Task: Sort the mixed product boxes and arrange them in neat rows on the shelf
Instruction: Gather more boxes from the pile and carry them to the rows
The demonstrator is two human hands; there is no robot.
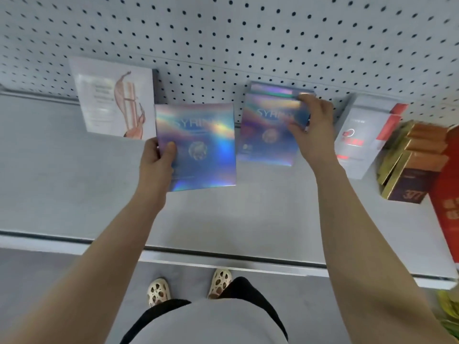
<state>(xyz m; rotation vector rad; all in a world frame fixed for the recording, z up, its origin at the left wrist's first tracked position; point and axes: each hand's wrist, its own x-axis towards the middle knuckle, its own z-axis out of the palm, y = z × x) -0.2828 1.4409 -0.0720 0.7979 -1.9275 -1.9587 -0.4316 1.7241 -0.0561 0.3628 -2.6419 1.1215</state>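
Note:
My left hand (pixel 156 157) grips the lower left corner of a holographic blue box (pixel 198 145) and holds it upright above the white shelf (pixel 74 170). My right hand (pixel 313 127) holds the right edge of a second holographic box (pixel 265 130), which stands on the shelf in front of another of the same kind (pixel 275 88) near the pegboard. A white box with a pink figure (pixel 111 100) stands at the back left. At the right stand a white box with red print (pixel 357 135) and dark gold-edged boxes (pixel 409 165).
The perforated pegboard wall (pixel 223 33) backs the shelf. A red item (pixel 447 189) stands at the far right edge. The shelf's front lip (pixel 223 256) runs across below my arms, with my feet on the grey floor underneath.

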